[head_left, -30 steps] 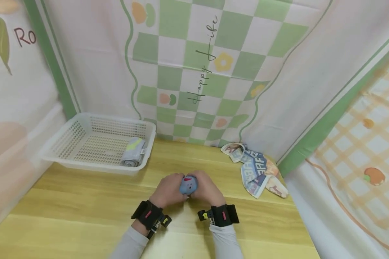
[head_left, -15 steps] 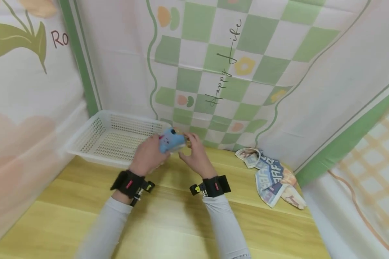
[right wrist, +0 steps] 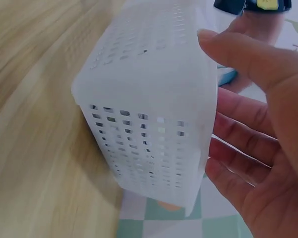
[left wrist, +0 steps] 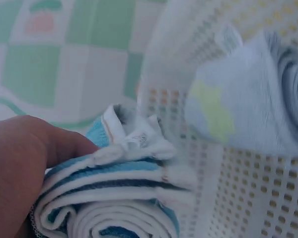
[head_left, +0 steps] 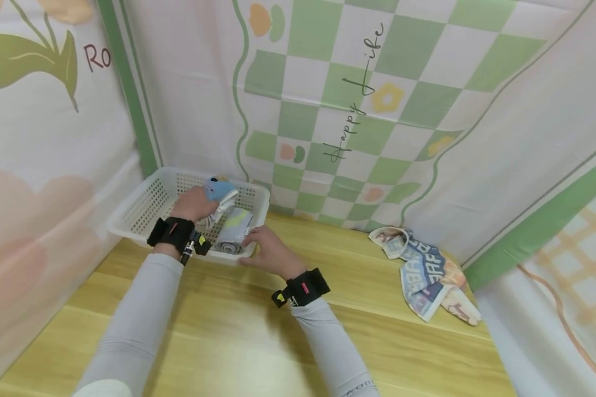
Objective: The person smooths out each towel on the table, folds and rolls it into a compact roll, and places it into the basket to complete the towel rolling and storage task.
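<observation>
In the head view my left hand (head_left: 195, 204) grips a rolled blue-and-white towel (head_left: 219, 189) inside the white plastic basket (head_left: 261, 207). The left wrist view shows the fingers on one side of the roll and its striped layers; a white tag (left wrist: 136, 141) sticks up. Beside it in the basket lies a rolled grey towel (head_left: 234, 226) with a yellow patch. My right hand (head_left: 273, 253) is at the basket's right front corner. In the right wrist view its thumb touches the rim and its loosely extended fingers overlap the rim edge.
A crumpled, printed cloth (head_left: 422, 270) lies on the wooden table (head_left: 238, 331) at the right. Behind the table hangs a green-and-white checked curtain (head_left: 310, 124), close to the basket's back side. Further patterned sheets enclose the left and right sides.
Both hands held the blue towel in front; they moved forward and left. The left hand carried it into the basket, while the right hand let go and came to the basket's corner.
</observation>
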`<state>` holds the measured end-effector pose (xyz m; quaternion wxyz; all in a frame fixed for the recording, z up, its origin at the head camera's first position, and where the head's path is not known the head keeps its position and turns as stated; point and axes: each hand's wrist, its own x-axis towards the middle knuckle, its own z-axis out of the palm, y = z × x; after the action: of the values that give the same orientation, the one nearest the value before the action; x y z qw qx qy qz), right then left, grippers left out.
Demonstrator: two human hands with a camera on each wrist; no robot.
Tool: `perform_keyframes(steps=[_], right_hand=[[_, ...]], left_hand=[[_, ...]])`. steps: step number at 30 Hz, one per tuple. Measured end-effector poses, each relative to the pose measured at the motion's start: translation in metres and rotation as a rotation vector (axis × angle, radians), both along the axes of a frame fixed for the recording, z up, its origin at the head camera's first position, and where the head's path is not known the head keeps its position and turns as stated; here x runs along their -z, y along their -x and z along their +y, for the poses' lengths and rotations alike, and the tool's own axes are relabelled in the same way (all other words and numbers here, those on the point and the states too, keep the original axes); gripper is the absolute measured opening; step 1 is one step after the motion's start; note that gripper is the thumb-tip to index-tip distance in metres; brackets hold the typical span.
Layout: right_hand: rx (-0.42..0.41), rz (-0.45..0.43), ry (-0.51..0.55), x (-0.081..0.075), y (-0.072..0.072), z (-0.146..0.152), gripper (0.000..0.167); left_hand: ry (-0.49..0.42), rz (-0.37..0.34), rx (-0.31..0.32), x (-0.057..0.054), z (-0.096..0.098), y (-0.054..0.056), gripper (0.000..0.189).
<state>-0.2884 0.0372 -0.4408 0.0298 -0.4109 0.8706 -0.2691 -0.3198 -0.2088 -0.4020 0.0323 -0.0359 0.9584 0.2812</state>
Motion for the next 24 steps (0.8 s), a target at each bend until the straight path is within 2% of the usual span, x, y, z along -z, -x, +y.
perform_keyframes(steps=[3, 7, 10, 14, 18, 21, 24], right_hand=[[-0.025, 0.043, 0.001, -0.002, -0.002, -0.002, 0.022], [-0.038, 0.057, -0.001, -0.001, -0.003, -0.004, 0.019], [-0.039, 0.045, -0.007, 0.002, -0.003, -0.006, 0.020], [-0.031, 0.028, -0.010, 0.003, -0.004, -0.008, 0.020], [-0.012, 0.025, -0.006, 0.002, -0.002, -0.007, 0.021], [-0.005, 0.035, -0.008, 0.004, 0.000, -0.004, 0.022], [0.004, 0.041, -0.011, 0.006, 0.002, -0.002, 0.021]], left_hand=[[0.023, -0.044, 0.007, 0.004, -0.007, 0.008, 0.040], [0.055, -0.116, 0.034, 0.011, -0.014, 0.017, 0.046], [0.089, -0.193, 0.027, 0.018, -0.017, 0.023, 0.047], [0.141, -0.313, 0.026, 0.024, -0.016, 0.026, 0.059], [0.181, -0.417, 0.056, 0.024, -0.009, 0.031, 0.072], [0.188, -0.438, 0.099, 0.023, -0.008, 0.034, 0.076], [0.163, -0.407, 0.139, 0.024, -0.008, 0.033, 0.072]])
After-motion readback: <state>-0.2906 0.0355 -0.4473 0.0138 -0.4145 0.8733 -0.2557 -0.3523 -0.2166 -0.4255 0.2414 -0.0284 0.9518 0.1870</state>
